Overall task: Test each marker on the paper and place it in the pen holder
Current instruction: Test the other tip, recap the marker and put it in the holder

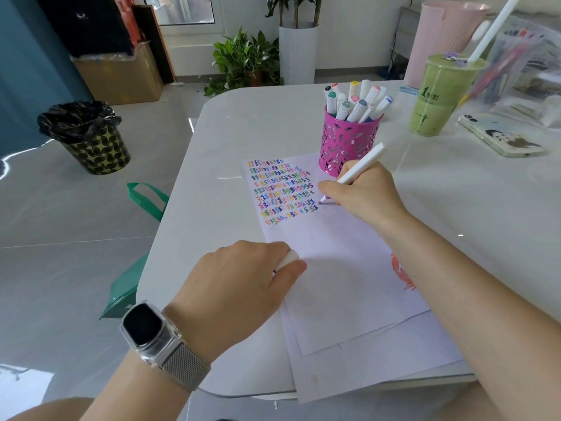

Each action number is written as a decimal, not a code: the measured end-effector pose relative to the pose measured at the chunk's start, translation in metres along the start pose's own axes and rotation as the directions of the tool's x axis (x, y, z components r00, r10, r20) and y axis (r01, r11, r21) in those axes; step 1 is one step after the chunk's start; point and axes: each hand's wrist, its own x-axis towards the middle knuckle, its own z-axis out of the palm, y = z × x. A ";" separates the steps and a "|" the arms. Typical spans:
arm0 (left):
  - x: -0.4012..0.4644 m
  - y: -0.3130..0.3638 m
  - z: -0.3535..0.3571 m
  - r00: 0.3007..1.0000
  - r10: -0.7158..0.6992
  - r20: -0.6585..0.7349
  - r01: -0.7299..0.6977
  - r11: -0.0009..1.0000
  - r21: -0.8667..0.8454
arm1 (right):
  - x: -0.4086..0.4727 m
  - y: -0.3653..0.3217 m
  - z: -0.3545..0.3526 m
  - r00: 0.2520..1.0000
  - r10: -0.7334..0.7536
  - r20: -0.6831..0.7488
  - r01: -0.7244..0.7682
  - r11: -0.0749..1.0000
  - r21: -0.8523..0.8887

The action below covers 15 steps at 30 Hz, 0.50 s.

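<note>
My right hand grips a white marker with its purple tip touching the white paper, just right of rows of coloured squiggles. My left hand rests on the paper's left edge, closed on a white marker cap. A pink cut-out pen holder stands behind the paper, touching its far edge, with several white markers upright in it.
A green drink cup with a straw and a phone lie on the white table at the right. A clear bag of pens sits far right. A bin and a green bag are on the floor at left.
</note>
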 end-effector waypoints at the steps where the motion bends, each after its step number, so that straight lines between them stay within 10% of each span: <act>1: 0.000 0.000 0.000 1.000 -0.001 -0.001 0.001 1.000 -0.002 | 0.000 0.000 0.000 1.000 -0.006 -0.002 0.006 1.000 -0.025; 15: 0.001 0.000 0.000 1.000 0.002 -0.005 -0.002 1.000 0.000 | -0.003 -0.006 -0.003 0.999 0.005 0.038 -0.001 0.995 -0.102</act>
